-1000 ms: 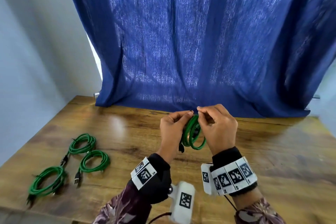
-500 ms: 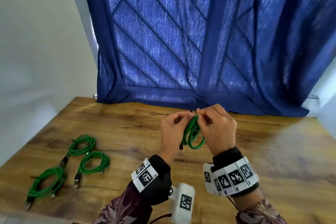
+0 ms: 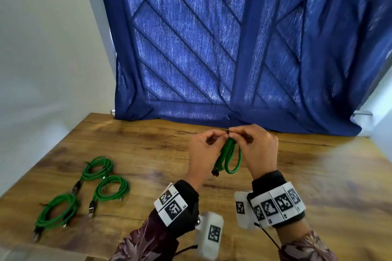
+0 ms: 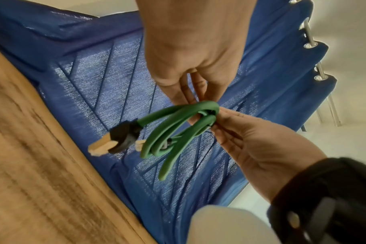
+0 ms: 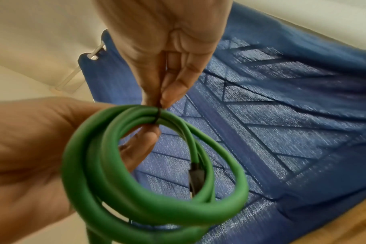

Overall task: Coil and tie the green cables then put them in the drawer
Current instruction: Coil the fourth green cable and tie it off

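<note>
Above the wooden table point(image 3: 318, 176) both hands hold a small coil of green cable point(image 3: 230, 157) point(image 4: 173, 132) point(image 5: 136, 181). A thin black tie point(image 5: 158, 115) circles the top of the coil. My left hand point(image 3: 222, 136) point(image 4: 217, 118) point(image 5: 159, 102) pinches the tie's ends just above the coil. My right hand point(image 3: 233, 134) point(image 4: 196, 99) point(image 5: 144, 137) grips the coil at the same spot, with a finger through the loop. The cable's black plug point(image 4: 123, 137) hangs free below. No drawer is in view.
Three more green cable coils lie on the table's left side: one at the back point(image 3: 97, 167), one in the middle point(image 3: 112, 189), one at the front point(image 3: 56, 211). A blue curtain point(image 3: 233, 48) hangs behind the table's far edge. A white wall stands at the left.
Both hands have stayed at the top of the coil with only small finger movements. The coil now hangs more edge-on. The head view has tilted up slightly.
</note>
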A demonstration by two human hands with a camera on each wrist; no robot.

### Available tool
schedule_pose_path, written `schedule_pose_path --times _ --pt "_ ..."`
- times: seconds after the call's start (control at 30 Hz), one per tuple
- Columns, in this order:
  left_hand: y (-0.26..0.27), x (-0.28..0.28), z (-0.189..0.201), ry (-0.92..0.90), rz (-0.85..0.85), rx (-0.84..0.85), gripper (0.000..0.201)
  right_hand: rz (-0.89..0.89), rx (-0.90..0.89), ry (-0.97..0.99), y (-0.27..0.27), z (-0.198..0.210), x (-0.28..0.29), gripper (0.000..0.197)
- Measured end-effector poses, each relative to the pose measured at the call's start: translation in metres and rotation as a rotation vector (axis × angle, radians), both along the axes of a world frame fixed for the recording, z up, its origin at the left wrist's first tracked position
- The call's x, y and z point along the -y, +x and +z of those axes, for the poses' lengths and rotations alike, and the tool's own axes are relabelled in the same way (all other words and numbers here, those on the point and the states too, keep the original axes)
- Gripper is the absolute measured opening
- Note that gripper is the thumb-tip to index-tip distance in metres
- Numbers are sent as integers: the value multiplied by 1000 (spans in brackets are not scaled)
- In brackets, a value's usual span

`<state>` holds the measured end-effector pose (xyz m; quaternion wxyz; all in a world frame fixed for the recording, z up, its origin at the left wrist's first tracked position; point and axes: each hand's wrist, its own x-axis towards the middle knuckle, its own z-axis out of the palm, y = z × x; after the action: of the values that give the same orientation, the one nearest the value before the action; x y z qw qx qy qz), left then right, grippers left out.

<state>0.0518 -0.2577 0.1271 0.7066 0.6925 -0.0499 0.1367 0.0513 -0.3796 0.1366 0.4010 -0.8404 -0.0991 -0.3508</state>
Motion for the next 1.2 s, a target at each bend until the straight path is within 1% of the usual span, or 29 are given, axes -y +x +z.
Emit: schedule_pose_path --times 0.1,0.17,0.23,0.3,0.37,0.47,0.57,0.63,0.7,0.77,0.87,1.07,1.2 --pt "1 0 -2 19 -13 -8 21 26 -76 63 0 1 1 10" --pt "1 0 -3 -7 -28 -27 18 31 -80 60 -1 2 1 10" --pt "1 -1 -3 -69 -78 -58 13 27 -71 50 -3 2 1 9" --pt "1 -3 -2 -118 -123 -79 14 21 -64 51 -3 2 1 8" --pt "2 -5 -1 -128 -137 -72 11 13 -65 54 -3 2 1 8" --pt "3 -6 2 -103 -120 -55 8 41 -94 76 -4 4 2 7" --pt "5 -6 5 -50 -117 -34 5 105 -194 164 -5 7 3 6" --pt "6 -6 6 11 -99 -6 12 144 -238 211 -5 9 3 5" --pt "8 -7 6 83 -65 40 17 160 -265 210 -3 9 4 4" --pt "8 -6 7 100 -53 52 17 149 -291 194 -2 7 4 5" --pt "7 -5 10 3 -100 -18 15 103 -300 191 0 4 4 10" --pt "8 -6 6 -155 -150 -132 12 65 -306 121 0 0 6 10" --pt "8 -6 5 -192 -160 -182 11 78 -314 98 0 -4 6 9"
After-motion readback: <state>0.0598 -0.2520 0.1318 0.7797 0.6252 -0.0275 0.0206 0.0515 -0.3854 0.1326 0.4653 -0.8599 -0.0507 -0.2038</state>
